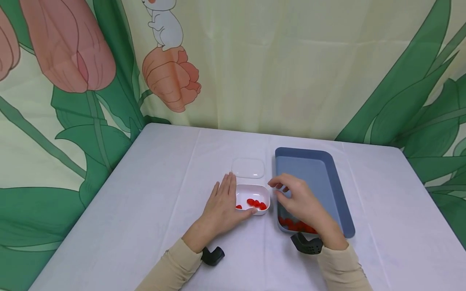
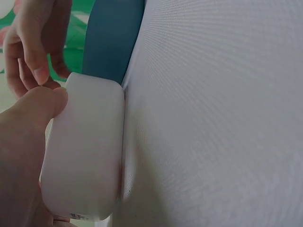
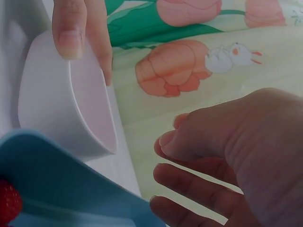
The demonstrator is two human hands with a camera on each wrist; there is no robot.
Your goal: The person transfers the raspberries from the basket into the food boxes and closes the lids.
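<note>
My left hand (image 1: 223,204) holds a small white box (image 2: 90,146), fingers along its left side and thumb over its near rim. Inside the box lie several small red raspberries (image 1: 256,203), one of them partly covered by the hand. To the right, my right hand (image 1: 296,198) hovers between the box and a blue-grey tray (image 1: 342,202). Its fingers (image 3: 189,184) are loosely bent, the thumb close to the index finger, with nothing seen between them. More raspberries (image 3: 8,202) lie along the near end of the tray, partly hidden under the right forearm in the head view.
A clear lid (image 1: 248,168) lies flat on the white-covered table (image 1: 153,182), just beyond the box. The tray's raised rim stands close to the box's right side. Behind the table hangs a curtain (image 1: 273,72) printed with flowers and a rabbit.
</note>
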